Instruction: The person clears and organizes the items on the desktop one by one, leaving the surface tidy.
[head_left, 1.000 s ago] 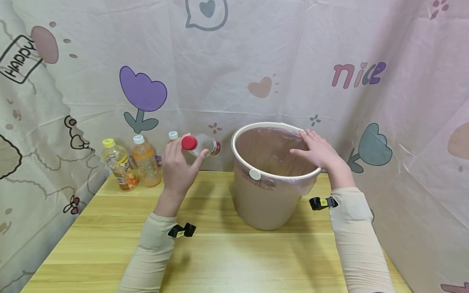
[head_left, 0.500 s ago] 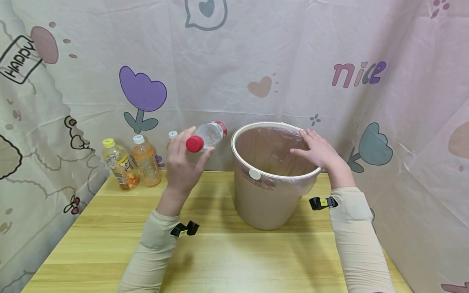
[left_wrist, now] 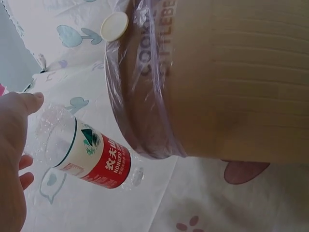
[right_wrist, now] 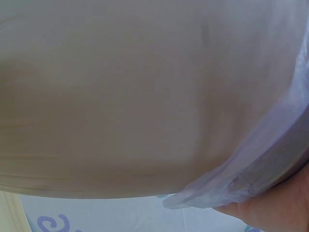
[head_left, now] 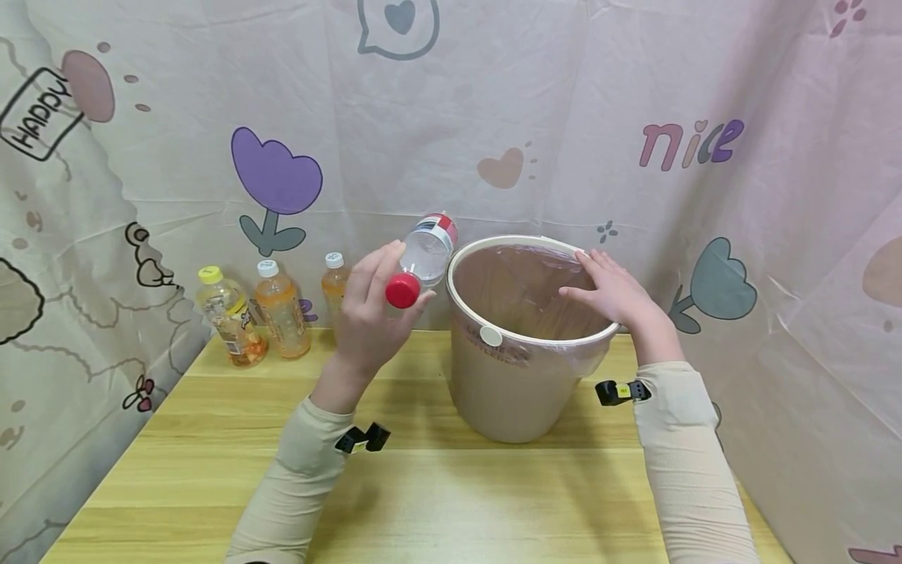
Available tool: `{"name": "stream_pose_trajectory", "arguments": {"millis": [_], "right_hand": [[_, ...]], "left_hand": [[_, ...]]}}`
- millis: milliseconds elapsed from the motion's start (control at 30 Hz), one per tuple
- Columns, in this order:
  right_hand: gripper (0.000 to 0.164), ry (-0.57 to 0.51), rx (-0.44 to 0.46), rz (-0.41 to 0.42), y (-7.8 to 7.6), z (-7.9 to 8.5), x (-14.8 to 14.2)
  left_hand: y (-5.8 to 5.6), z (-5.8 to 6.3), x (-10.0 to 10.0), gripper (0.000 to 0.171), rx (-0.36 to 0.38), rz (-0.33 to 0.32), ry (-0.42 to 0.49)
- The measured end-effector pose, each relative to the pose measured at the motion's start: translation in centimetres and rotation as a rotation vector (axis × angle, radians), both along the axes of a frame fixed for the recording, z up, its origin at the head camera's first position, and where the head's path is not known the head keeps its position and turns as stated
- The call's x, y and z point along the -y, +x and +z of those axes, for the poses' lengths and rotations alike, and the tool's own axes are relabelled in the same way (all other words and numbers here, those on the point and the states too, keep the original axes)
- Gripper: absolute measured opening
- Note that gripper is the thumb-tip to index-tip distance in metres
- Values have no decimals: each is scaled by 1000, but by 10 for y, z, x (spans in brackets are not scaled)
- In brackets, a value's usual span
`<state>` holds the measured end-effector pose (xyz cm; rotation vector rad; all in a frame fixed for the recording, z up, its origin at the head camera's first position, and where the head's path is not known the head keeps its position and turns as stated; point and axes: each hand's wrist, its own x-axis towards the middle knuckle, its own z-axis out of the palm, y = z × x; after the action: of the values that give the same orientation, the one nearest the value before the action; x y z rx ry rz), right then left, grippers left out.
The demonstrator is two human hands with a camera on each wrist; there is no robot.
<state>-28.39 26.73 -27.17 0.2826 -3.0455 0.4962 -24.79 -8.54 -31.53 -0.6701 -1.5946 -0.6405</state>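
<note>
My left hand (head_left: 373,313) grips a clear plastic water bottle (head_left: 428,249) near its red cap. The bottle tilts, cap toward me and base up and away, just left of the trash can's rim. Its red and white label (left_wrist: 104,159) faces the left wrist camera. The beige trash can (head_left: 514,392) stands on the table, lined with a thin clear bag (head_left: 524,290) folded over its pale rim. With fingers spread, my right hand (head_left: 615,290) rests on the can's right rim. In the right wrist view the can's wall (right_wrist: 120,106) fills most of the picture.
Three bottles stand at the back left of the wooden table (head_left: 232,470): a yellow-capped one (head_left: 232,321), a white-capped orange one (head_left: 282,317), and another white-capped one (head_left: 334,278) partly behind the left hand. A printed cloth (head_left: 423,117) hangs behind the table.
My left hand has carried the water bottle rightward to the trash can's rim, its base swinging upward. The third bottle behind it shows more. My right hand has stayed on the rim.
</note>
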Motion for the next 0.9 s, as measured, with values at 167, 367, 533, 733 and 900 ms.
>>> {"name": "stream_pose_trajectory", "arguments": {"millis": [167,367,533,733,900], "right_hand": [[84,1,-1,0,0,0,0],[85,7,-7,5,-1,0,-1],[86,-3,-13,6,-1,-1,-1],[86,-5,-11,5,-1,-2,-1],[85,-3,-7,2,-1,-1,-1]], "left_hand": [[2,-1,-7,56,-5,-70,-61],[-1,-4,-15,53,-48,-171,-96],[-3,-7,-19,53,-22,-217,-121],[-5,-9,-21,62,22,-229,-169],[-9,-10,-23,65,79,-236,-199]]}}
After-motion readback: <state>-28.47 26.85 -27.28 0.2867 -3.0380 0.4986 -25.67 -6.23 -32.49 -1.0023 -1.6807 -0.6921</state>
